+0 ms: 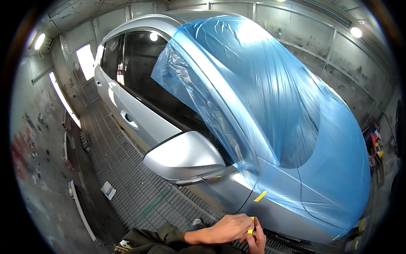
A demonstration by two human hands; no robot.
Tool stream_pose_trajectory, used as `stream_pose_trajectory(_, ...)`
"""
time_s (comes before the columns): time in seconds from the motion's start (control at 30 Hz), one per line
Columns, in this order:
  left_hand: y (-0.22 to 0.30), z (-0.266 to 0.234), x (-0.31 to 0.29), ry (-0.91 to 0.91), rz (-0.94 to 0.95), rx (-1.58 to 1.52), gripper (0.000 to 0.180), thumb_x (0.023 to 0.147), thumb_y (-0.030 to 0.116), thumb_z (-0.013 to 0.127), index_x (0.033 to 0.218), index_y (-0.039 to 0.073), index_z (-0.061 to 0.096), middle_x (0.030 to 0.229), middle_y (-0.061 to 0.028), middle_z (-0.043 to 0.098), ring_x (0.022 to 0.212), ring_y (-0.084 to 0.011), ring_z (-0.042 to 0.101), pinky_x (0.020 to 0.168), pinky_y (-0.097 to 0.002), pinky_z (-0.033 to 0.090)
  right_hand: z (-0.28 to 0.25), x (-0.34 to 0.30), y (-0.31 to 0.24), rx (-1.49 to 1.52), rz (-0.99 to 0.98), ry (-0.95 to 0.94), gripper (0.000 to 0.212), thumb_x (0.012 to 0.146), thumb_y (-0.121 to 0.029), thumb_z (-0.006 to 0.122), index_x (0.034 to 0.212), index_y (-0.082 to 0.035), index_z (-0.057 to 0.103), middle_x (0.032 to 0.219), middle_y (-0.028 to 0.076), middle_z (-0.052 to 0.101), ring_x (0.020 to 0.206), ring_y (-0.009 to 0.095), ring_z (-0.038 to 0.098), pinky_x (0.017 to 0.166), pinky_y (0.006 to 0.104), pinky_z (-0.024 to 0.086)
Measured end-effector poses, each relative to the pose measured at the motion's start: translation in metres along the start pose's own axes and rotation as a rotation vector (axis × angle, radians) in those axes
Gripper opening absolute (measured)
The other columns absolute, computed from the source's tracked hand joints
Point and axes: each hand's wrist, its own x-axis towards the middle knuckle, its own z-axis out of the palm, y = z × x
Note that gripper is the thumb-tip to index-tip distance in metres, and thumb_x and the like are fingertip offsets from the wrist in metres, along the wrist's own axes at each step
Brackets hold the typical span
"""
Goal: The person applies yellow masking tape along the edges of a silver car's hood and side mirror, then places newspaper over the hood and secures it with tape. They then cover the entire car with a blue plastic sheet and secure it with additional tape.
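Note:
My left hand comes in from the lower left with its fingers curled, close against my right hand. Between the two is a small piece of yellow masking tape, which both hands pinch. Thumb and fingers show on my right hand, at the lower edge. Just beyond them is the silver car's front fender, where a short strip of yellow tape holds the edge of the blue plastic film. The film covers the windshield and hood and hangs loose over part of the front side window.
The silver side mirror juts out left of my hands. Below lies a metal grating floor with a white flat piece on it. Stained booth walls surround the car. Red and yellow items stand at the far right.

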Motion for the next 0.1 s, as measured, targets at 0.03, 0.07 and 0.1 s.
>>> stream_pose_trajectory(0.03,0.008,-0.007,-0.001,-0.042,0.053,-0.009,0.009,0.095,0.013,0.061,0.095,0.005,0.056,0.088,-0.0111,0.061,0.084,-0.0299,0.063,0.068,-0.0372,0.052,-0.003,0.001,-0.003,-0.062,0.003,0.010,0.060,0.100,-0.018,0.058,0.153,-0.003,0.035,0.115,0.014,0.071,0.099,0.016,0.066,0.085,0.0269,0.052)
stream_pose_trajectory(0.07,0.012,-0.010,0.000,-0.020,0.111,-0.014,0.008,0.095,0.013,0.061,0.095,0.005,0.057,0.089,-0.0116,0.061,0.084,-0.0305,0.063,0.069,-0.0375,0.052,-0.009,-0.001,-0.009,0.027,0.060,-0.025,0.069,0.098,-0.016,0.057,0.155,-0.001,0.021,0.095,0.013,0.070,0.081,0.015,0.066,0.074,0.0272,0.054)
stream_pose_trajectory(0.1,0.013,-0.013,0.002,0.001,0.169,-0.021,0.007,0.096,0.012,0.061,0.095,0.006,0.057,0.089,-0.0121,0.061,0.084,-0.0310,0.063,0.071,-0.0378,0.053,-0.014,0.001,-0.010,0.008,0.056,-0.001,0.069,0.098,-0.016,0.057,0.155,-0.001,0.021,0.095,0.013,0.070,0.081,0.015,0.066,0.074,0.0272,0.054)
